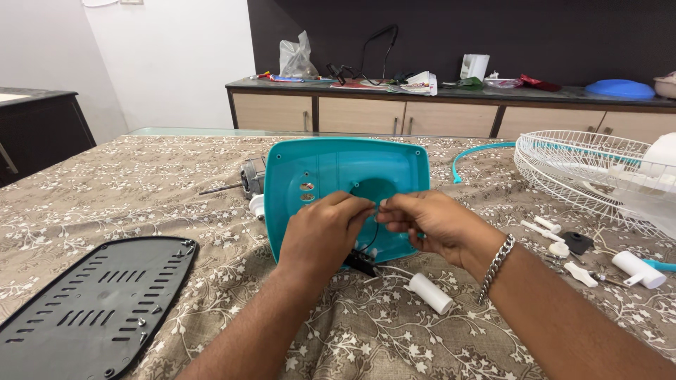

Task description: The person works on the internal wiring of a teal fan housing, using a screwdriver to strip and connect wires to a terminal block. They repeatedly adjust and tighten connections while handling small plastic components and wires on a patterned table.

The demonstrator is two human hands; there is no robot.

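Observation:
A turquoise plastic fan base shell [338, 169] stands tilted on the patterned tablecloth, its hollow inside facing me. My left hand [325, 232] and my right hand [426, 219] meet in front of its middle, fingertips pinched on a thin black wire [373, 236] that runs down to a small black part [360, 263] at the shell's lower edge. My right wrist wears a metal chain bracelet [496, 264]. Behind the shell lies a metal motor with a shaft [243, 183].
A black vented base plate [91, 302] lies at the front left. A white tube [431, 293] sits near my right forearm. White wire fan guards [591, 172], small white parts [556, 239] and a black knob [577, 243] lie at the right. A cluttered sideboard [451, 105] stands behind.

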